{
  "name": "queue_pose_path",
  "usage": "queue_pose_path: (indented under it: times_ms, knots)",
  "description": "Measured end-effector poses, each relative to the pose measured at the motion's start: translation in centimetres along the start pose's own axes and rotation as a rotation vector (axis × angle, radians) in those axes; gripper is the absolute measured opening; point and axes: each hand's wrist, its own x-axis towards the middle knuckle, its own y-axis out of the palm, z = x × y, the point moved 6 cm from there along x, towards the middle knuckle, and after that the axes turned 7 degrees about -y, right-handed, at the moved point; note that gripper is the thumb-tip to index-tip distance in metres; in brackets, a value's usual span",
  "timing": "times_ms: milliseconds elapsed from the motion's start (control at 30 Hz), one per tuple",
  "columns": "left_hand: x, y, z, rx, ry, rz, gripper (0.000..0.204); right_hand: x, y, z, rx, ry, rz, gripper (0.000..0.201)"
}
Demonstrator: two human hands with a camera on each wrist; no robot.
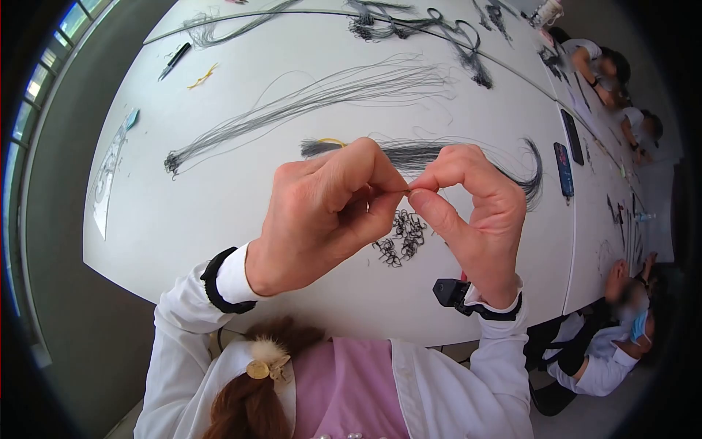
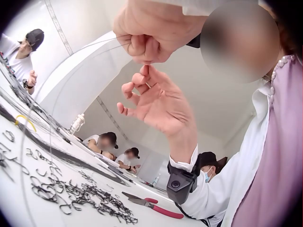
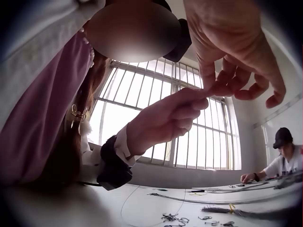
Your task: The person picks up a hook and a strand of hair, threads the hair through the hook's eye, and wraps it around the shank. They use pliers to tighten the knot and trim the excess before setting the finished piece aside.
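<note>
I've got both hands raised over the table, left hand (image 1: 322,216) and right hand (image 1: 475,212) pinching one thin wire (image 2: 94,45) between meeting fingertips — it trails leftward and down, equally near both.

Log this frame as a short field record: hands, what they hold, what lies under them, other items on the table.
left hand: raised above the table, fingertips pinching a small metal piece
right hand: raised, fingertips meeting the left hand's at the same piece
held item: too small to identify; a thin wire trails from it
below hands: pile of small dark hooks
table: white; wire bundles, pliers, two phones
</note>
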Motion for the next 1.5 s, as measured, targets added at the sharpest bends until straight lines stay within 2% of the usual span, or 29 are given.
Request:
queue_pose_path:
  times_ms: [100, 167, 367, 500, 567, 800, 900, 967, 1200, 1267, 1500]
  knots:
    - [0.0, 0.2, 0.1, -0.048, -0.037, 0.049, 0.009, -0.1, -0.1, 0.0, 0.008, 0.003, -0.029, 0.009]
    - [0.1, 0.5, 0.5, -0.212, -0.11, 0.103, 0.007, -0.1, -0.2, 0.0, 0.001, -0.011, -0.036, 0.009]
    - [-0.1, 0.6, 0.9, -0.398, -0.251, 0.191, 0.005, -0.2, -0.4, 0.7, -0.071, -0.043, -0.051, 0.009]
    - [-0.3, 0.9, 0.6, -0.43, -0.363, 0.287, 0.007, -0.2, -0.5, 1.0, -0.098, -0.06, -0.055, 0.008]
    - [-0.2, 1.0, 1.2, -0.462, -0.28, 0.182, 0.01, -0.2, -0.6, 1.0, -0.1, -0.062, -0.04, 0.008]
    - [0.0, 0.5, 1.0, -0.387, -0.219, 0.188, 0.01, -0.2, -0.7, 0.5, -0.024, -0.012, -0.011, 0.011]
    - [0.1, 0.4, 0.7, -0.279, -0.133, 0.165, 0.01, -0.1, -1.0, 0.9, -0.031, 0.001, 0.035, 0.011]
    - [0.2, 0.1, 0.0, -0.205, -0.009, 0.122, 0.009, 0.0, -1.0, 1.0, -0.051, 0.004, 0.064, 0.011]
    - [0.3, -0.1, -0.1, -0.168, 0.019, 0.07, 0.009, 0.0, -1.0, 1.1, -0.05, -0.015, 0.061, 0.011]
    - [0.4, -0.2, -0.4, -0.075, 0.096, 0.061, 0.01, 0.0, -1.0, 1.2, -0.056, -0.017, 0.064, 0.011]
    - [0.5, -0.3, -0.5, -0.022, 0.13, 0.08, 0.011, 0.1, -1.1, 1.3, -0.091, -0.015, 0.073, 0.011]
